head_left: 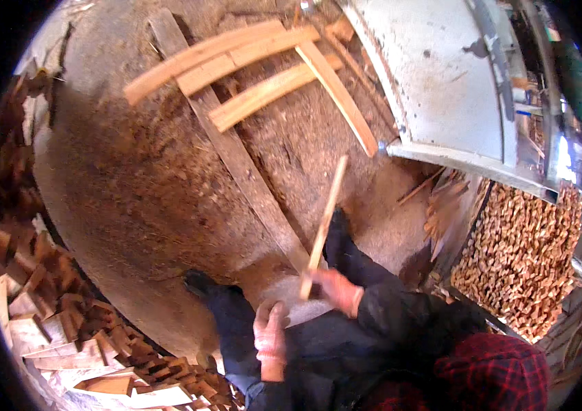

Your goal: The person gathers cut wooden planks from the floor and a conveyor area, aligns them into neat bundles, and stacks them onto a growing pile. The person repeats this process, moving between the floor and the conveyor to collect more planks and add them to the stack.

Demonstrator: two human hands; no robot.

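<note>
My right hand (pixel 337 292), in a pale pinkish glove, is closed around the lower part of a narrow wooden strip (pixel 327 216). The strip points up and slightly right, away from my body. Lower and to the left, my left hand (pixel 270 337), also gloved, is apart from the strip. Its fingers are loosely extended, and nothing shows in them. Beyond my hands, a long grey-brown plank (pixel 239 164) runs along the ground. Across its far end lie light wooden boards (pixel 250 58), and a shorter board (pixel 267 94) sits nearer.
Another board (pixel 339 99) slants toward a large pale metal panel (pixel 449 75). At right is a dense stack of cut wood pieces (pixel 520 260). Loose wood offcuts (pixel 102 353) pile up at lower left. Red plaid cloth (pixel 493 373) shows at lower right.
</note>
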